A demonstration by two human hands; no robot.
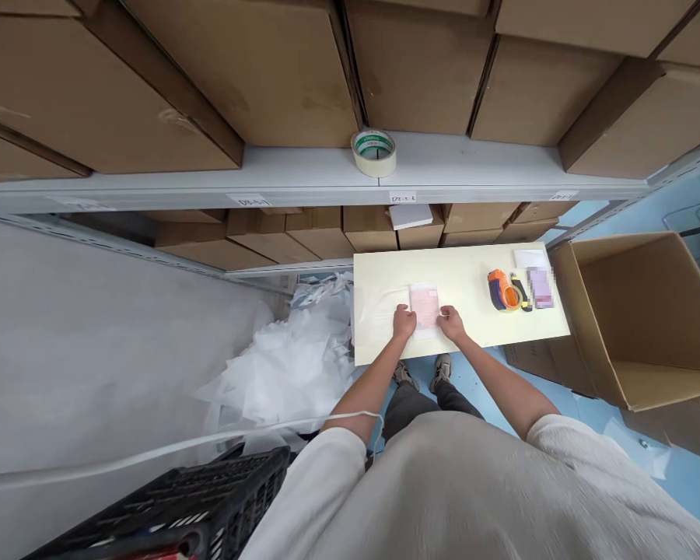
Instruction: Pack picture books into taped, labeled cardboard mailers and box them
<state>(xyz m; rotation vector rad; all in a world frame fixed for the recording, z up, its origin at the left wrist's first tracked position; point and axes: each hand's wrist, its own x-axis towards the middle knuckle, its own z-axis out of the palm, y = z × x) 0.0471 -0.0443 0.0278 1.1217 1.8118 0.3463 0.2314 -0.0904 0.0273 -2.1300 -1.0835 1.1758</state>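
A flat pink packet [425, 305] with a pale, see-through margin lies on the cream tabletop [467, 268], between my two hands. My left hand [404, 320] grips its left edge, fingers curled in. At the opposite edge, my right hand [451, 322] pinches it with thumb and fingers. Clear film seems to lie flat just left of the packet. To the right on the same table sit an orange tape dispenser [502, 291], a yellow and black cutter [521, 294] and a purple item [540, 288] that is blurred out.
Cardboard boxes [420, 78] fill the grey shelf ahead, where a tape roll [374, 153] rests on the ledge. White packing sheets [292, 358] heap up left of the table. A large open carton [647, 303] stands right, a black crate [210, 498] lower left. A white cable [152, 453] crosses by my left arm.
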